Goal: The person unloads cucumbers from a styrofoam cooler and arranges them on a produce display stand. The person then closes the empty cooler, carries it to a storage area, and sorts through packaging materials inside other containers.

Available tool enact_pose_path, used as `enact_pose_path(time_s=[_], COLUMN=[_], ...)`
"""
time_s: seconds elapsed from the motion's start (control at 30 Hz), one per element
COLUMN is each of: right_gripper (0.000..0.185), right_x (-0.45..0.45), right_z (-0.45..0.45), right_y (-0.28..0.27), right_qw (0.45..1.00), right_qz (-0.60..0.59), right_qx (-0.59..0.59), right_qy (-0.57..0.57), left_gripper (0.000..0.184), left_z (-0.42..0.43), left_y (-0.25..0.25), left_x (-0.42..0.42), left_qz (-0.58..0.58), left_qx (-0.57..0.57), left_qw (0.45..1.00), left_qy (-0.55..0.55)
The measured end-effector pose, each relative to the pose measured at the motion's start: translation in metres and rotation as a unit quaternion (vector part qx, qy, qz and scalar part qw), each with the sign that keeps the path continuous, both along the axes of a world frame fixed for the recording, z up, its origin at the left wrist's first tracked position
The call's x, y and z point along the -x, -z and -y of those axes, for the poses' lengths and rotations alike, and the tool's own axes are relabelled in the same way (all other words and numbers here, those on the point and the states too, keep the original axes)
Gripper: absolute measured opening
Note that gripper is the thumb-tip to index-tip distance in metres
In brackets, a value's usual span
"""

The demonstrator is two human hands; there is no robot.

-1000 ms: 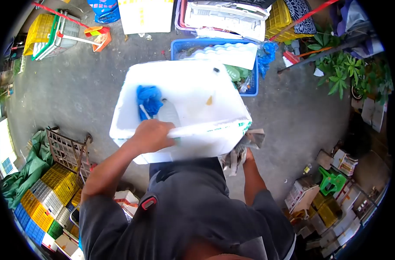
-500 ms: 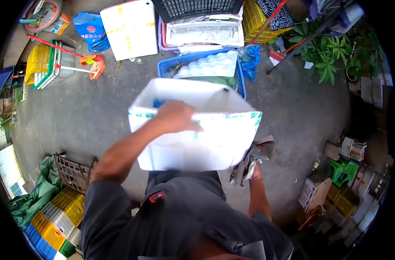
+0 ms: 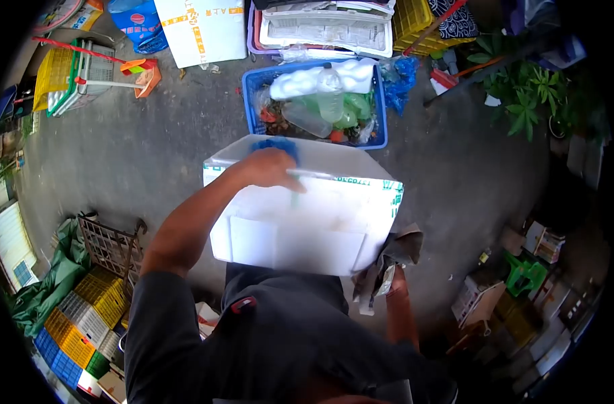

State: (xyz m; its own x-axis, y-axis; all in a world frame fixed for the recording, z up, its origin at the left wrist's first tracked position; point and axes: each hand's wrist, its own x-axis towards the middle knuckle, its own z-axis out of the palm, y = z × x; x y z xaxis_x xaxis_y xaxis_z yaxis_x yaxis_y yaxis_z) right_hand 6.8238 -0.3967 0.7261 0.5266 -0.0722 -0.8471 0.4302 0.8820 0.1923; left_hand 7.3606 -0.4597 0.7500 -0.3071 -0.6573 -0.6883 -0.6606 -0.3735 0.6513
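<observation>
A white foam box (image 3: 290, 225) is tilted in front of my body, its open top facing away. My left hand (image 3: 270, 168) is closed over its near rim, thumb on the outer wall. A blue plastic bag (image 3: 276, 145) shows at the fingers, inside the box; whether they grip it too is hidden. My right hand (image 3: 397, 281) is low by the box's right corner, closed on a crumpled brown-grey sheet (image 3: 404, 249). Beyond the box, a blue basket (image 3: 248, 101) contains a clear plastic bottle (image 3: 330, 94), a white bumpy foam tray (image 3: 290, 85) and mixed waste.
A taped white foam lid (image 3: 202, 34) and a blue bag (image 3: 137, 25) are at the back left. Yellow crates (image 3: 411, 27), a blue plastic bag (image 3: 401, 84) and plants (image 3: 529, 94) are at the back right. Stacked crates (image 3: 84, 316) and a metal cart (image 3: 111, 246) are at lower left.
The box has tipped further, its opening turning away from me toward the basket. A clear bottle now shows at the basket; earlier a clear item with a dark cap was in the box.
</observation>
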Motion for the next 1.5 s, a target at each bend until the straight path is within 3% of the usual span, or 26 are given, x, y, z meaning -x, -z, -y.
enact_pose_path(time_s=[0.07, 0.33, 0.37, 0.63, 0.73, 0.9, 0.97, 1.13, 1.3, 1.47, 1.5], right_gripper=[0.036, 0.035, 0.035, 0.034, 0.034, 0.034, 0.034, 0.038, 0.038, 0.039, 0.042], right_x=[0.01, 0.009, 0.004, -0.041, -0.074, -0.167, -0.22, -0.36, -0.503, -0.563, -0.581], right_z=[0.0, 0.05, 0.059, 0.143, 0.168, 0.2, 0.202, 0.169, 0.041, -0.093, -0.111], right_y=[0.011, 0.032, 0.034, 0.049, 0.056, 0.06, 0.054, 0.054, 0.036, 0.035, 0.045], right_qw=[1.0, 0.985, 0.981, 0.931, 0.904, 0.849, 0.822, 0.749, 0.578, 0.305, 0.287], right_qz=[-0.012, -0.079, -0.085, -0.113, -0.109, -0.079, -0.059, 0.002, 0.122, 0.28, 0.253], right_qx=[0.002, 0.04, 0.047, 0.125, 0.168, 0.249, 0.282, 0.362, 0.458, 0.551, 0.474], right_qy=[-0.025, -0.145, -0.165, -0.323, -0.377, -0.459, -0.492, -0.555, -0.664, -0.725, -0.793], left_gripper=[0.056, 0.042, 0.043, 0.039, 0.041, 0.042, 0.049, 0.051, 0.043, 0.049, 0.048], left_z=[-0.003, -0.077, -0.081, -0.15, -0.208, -0.31, -0.35, -0.446, -0.537, -0.561, -0.556], left_y=[-0.023, -0.114, -0.124, -0.119, -0.12, -0.127, -0.151, -0.164, -0.162, -0.167, -0.168], left_x=[0.001, 0.023, 0.021, 0.044, 0.058, 0.082, 0.086, 0.13, 0.224, 0.34, 0.363], left_qz=[0.019, 0.116, 0.112, 0.137, 0.17, 0.213, 0.208, 0.224, 0.279, 0.259, 0.262], left_qx=[-0.023, 0.134, 0.083, 0.117, 0.114, 0.116, 0.094, 0.087, 0.051, -0.012, -0.029], left_qw=[1.0, 0.976, 0.984, 0.959, 0.926, 0.815, 0.773, 0.649, 0.467, 0.28, 0.226], left_qy=[0.005, -0.128, -0.11, -0.22, -0.317, -0.526, -0.591, -0.722, -0.838, -0.924, -0.938])
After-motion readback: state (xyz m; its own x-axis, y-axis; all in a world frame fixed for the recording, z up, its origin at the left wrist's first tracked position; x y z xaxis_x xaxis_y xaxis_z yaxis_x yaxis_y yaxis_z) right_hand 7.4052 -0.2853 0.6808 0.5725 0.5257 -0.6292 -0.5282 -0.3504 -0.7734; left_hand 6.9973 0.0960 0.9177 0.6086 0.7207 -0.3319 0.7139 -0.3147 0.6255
